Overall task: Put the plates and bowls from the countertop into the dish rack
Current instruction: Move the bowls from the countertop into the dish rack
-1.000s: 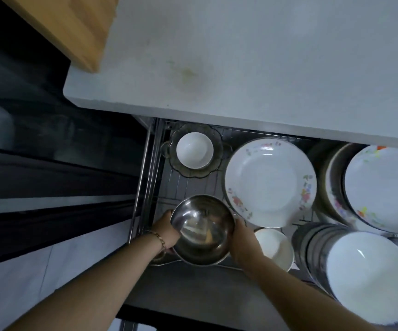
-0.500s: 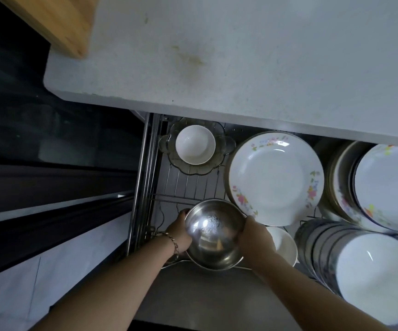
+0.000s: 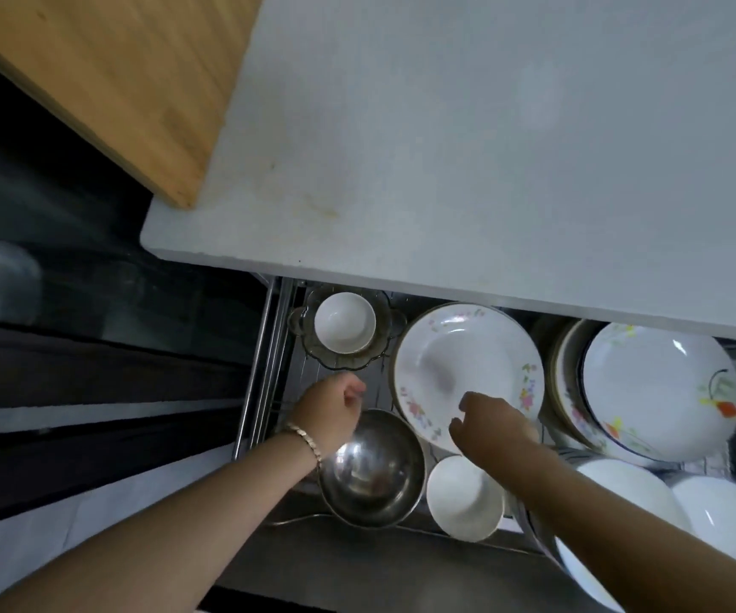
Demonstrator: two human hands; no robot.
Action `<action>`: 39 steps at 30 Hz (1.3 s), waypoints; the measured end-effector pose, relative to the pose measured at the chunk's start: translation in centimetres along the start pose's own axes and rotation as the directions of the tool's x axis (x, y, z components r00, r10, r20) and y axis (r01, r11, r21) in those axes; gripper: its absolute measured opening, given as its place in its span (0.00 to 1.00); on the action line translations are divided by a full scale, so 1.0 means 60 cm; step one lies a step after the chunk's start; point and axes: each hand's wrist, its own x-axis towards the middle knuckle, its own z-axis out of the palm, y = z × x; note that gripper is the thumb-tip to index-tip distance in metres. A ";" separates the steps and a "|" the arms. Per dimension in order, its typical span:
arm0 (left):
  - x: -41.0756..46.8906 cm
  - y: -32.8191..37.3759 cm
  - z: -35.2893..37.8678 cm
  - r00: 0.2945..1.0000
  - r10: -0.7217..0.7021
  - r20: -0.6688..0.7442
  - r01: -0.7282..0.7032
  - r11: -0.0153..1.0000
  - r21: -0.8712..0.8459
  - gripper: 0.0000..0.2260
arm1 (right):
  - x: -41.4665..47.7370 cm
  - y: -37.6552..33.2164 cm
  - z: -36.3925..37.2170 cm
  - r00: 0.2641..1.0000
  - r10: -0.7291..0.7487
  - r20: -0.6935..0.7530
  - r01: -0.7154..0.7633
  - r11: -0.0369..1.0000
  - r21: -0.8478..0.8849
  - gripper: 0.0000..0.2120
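Pale grey countertop [image 3: 490, 148] fills the top of the view, with a wooden cutting board [image 3: 105, 81] overhanging its corner up at eleven o'clock. Below the counter's edge the dish rack [image 3: 267, 347] is pulled out and crowded. And the steel bowl [image 3: 370, 468] sits in the rack at its seven o'clock corner, mouth up, with no hand on it. The left hand [image 3: 331, 409] hovers just over the bowl's eleven o'clock rim, fingers curled into a loose fist around nothing, a bracelet [image 3: 304, 438] on the wrist. The right hand [image 3: 490, 424] hangs to the bowl's two o'clock, fingers relaxed and parted, thumb apart from the forefinger, empty too; it overlaps the lower edge of the floral plate [image 3: 468, 369]. Whether it touches that plate, I can't tell. A small white bowl [image 3: 465, 497] stands right beside the steel one, at its three o'clock. Up at twelve o'clock from the steel bowl, another white bowl [image 3: 344, 323] nests in a scalloped glass dish [image 3: 384, 342]. Off at three o'clock of the rack leans a stack of patterned plates [image 3: 662, 387], and plain white plates [image 3: 622, 502] crowd the five o'clock corner.
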 end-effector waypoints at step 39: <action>0.304 0.361 -0.389 0.964 0.156 -0.215 -0.232 0.889 -0.396 0.07 | 0.244 -0.185 -0.626 0.945 0.169 -0.279 0.279 0.025 0.960 0.10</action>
